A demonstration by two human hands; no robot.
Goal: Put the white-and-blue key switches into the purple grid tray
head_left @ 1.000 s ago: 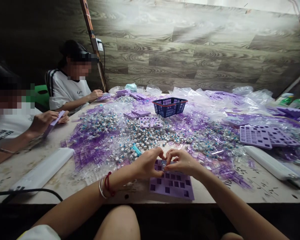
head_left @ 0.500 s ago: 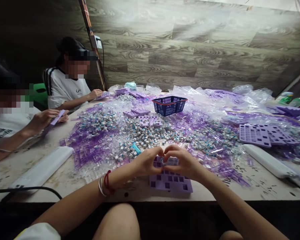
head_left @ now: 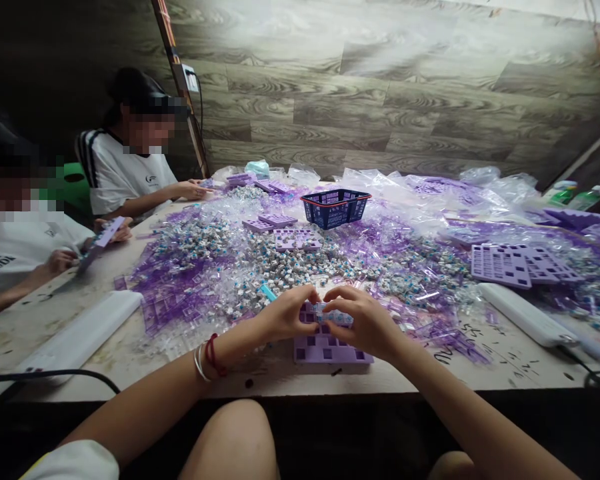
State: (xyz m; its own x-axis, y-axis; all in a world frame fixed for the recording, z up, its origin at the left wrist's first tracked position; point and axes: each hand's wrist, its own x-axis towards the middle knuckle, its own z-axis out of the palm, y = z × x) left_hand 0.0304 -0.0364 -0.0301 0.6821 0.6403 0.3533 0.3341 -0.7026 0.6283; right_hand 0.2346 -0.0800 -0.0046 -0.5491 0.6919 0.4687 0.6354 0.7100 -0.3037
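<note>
A purple plate with square holes (head_left: 330,353) lies at the near table edge, below both hands. My left hand (head_left: 294,312) is at the plate's upper left, its thumb and index finger curved around a small clear and bluish piece (head_left: 322,312). From the right, my right hand (head_left: 365,320) reaches over the plate, thumb and fingers bent at the same piece. Both hands are closed on it, though its exact shape is too small to tell. Just beyond the left hand lies a turquoise strip (head_left: 269,292).
Heaps of small white and blue parts (head_left: 280,270) cover the middle. Behind them stands a dark basket (head_left: 336,208). White bars (head_left: 83,330) lie at left and right (head_left: 525,315). More purple plates (head_left: 500,265) are at right. Two people sit at left, handling purple plates.
My hands have parted slightly, showing more of the piece between them. The nearest person at left has lowered one hand from the plate. The view has shifted slightly.
</note>
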